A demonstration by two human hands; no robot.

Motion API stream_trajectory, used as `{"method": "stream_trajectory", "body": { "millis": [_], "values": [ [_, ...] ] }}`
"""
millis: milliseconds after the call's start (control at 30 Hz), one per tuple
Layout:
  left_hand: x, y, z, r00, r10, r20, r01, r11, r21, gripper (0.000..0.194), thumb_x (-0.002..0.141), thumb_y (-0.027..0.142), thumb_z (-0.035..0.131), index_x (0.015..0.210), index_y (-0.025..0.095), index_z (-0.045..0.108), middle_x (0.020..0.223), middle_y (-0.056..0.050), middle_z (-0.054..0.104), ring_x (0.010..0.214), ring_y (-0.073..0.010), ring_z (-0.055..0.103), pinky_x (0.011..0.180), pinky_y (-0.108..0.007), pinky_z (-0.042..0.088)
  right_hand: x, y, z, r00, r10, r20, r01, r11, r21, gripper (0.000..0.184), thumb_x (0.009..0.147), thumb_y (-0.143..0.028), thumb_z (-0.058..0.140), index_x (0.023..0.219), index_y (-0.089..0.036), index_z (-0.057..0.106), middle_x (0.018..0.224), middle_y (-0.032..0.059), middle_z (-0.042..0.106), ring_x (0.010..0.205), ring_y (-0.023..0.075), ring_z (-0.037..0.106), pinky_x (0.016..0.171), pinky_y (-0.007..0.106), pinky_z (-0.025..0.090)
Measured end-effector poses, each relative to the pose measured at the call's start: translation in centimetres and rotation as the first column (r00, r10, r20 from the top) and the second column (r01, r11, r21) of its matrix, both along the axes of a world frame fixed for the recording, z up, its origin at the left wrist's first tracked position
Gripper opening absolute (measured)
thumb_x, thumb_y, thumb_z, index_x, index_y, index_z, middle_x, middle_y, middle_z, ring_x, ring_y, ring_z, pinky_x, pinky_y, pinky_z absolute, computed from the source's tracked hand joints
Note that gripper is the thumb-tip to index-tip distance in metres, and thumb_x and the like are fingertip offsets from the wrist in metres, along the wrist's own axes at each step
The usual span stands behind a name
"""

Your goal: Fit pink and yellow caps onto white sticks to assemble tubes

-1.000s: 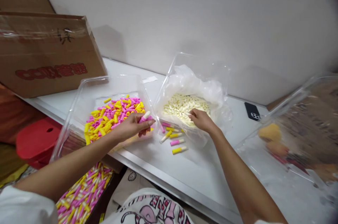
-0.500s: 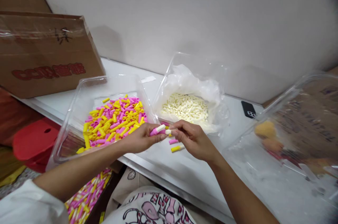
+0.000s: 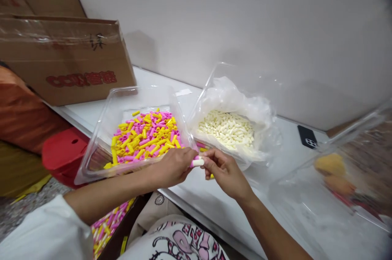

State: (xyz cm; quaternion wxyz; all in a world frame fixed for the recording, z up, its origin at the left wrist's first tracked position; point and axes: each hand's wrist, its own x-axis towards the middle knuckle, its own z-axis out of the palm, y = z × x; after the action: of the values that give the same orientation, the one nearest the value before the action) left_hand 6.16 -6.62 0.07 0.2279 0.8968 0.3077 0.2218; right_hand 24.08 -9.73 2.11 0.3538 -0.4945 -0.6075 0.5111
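Note:
My left hand [image 3: 175, 166] is closed around a pink tube [image 3: 192, 164] with a white stick [image 3: 198, 162] poking out of its end. The thumb and fingers of my right hand [image 3: 226, 173] pinch close to the white tip. Any further pieces inside either hand are hidden. Behind my left hand is a clear bin [image 3: 105, 119] of pink and yellow tubes [image 3: 150, 133]. Another clear bin [image 3: 204, 90], lined with a white plastic bag [image 3: 228, 88], holds loose white sticks [image 3: 226, 127] beyond my right hand. A few tubes lie on the table, partly covered by my hands.
A cardboard box [image 3: 88, 61] stands at the left by the wall. Below the table edge, a container of white-tipped pink and yellow pieces [image 3: 112, 221] is partly visible. A phone [image 3: 307, 136] lies on the right, beside a clear plastic tub [image 3: 294, 182]. A red stool [image 3: 65, 151] is left.
The camera has turned left, shifting the scene rightward in view. My fingers have come closer together at the white tip; two white tips showed before, one shows clearly now.

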Motion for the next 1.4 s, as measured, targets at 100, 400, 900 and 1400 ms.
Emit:
{"method": "stream_trajectory", "body": {
  "millis": [100, 400, 900, 1400],
  "values": [
    [-1.2, 1.2, 0.8, 0.995, 0.039, 0.087, -0.031, 0.995, -0.097, 0.008, 0.085, 0.022, 0.044, 0.085, 0.018, 0.052, 0.079, -0.003, 0.059, 0.070, -0.0155, 0.055, 0.061, -0.025, 0.039, 1.0, 1.4, 1.1, 0.990, 0.112, 0.087, -0.106, 0.992, -0.064, 0.031, 0.082, -0.048, 0.055, 0.090, -0.018, 0.058, 0.071, -0.0002, 0.060, 0.060, 0.0113, 0.057, 0.055, 0.026, 0.050],
    [-10.0, 12.3, -4.3, 0.636, 0.702, -0.322, -0.771, 0.597, -0.220, 0.025, 0.067, 0.037, 0.063, 0.056, 0.016, 0.055, 0.049, -0.001, 0.050, 0.054, -0.0174, 0.053, 0.048, -0.023, 0.030, 11.6, 9.0, -0.8, 0.328, -0.216, 0.920, 0.105, 0.976, 0.192, 0.028, 0.088, -0.035, 0.040, 0.094, -0.018, 0.060, 0.091, 0.0073, 0.068, 0.083, 0.0206, 0.061, 0.063, 0.027, 0.039],
    [-8.9, 12.4, -3.6, 0.722, 0.684, -0.099, -0.594, 0.541, -0.596, 0.021, 0.075, 0.035, 0.057, 0.069, 0.016, 0.052, 0.048, 0.004, 0.047, 0.041, -0.0088, 0.044, 0.043, -0.021, 0.038, 12.8, 12.5, -4.2, 0.205, 0.075, 0.976, -0.047, 0.997, -0.067, 0.015, 0.072, -0.019, 0.058, 0.083, -0.018, 0.068, 0.096, 0.0091, 0.068, 0.083, 0.0212, 0.061, 0.060, 0.024, 0.035],
    [0.2, 1.8, 0.9, 0.679, 0.531, 0.507, 0.320, 0.408, -0.855, 0.032, 0.071, 0.041, 0.070, 0.076, 0.009, 0.064, 0.064, -0.003, 0.060, 0.042, -0.0040, 0.040, 0.040, -0.019, 0.030, 2.8, 1.8, 1.0, 0.962, -0.112, 0.251, 0.028, 0.947, 0.319, 0.021, 0.087, -0.041, 0.050, 0.089, -0.021, 0.057, 0.079, -0.0009, 0.059, 0.067, 0.0114, 0.056, 0.054, 0.021, 0.046]
  ]
}}
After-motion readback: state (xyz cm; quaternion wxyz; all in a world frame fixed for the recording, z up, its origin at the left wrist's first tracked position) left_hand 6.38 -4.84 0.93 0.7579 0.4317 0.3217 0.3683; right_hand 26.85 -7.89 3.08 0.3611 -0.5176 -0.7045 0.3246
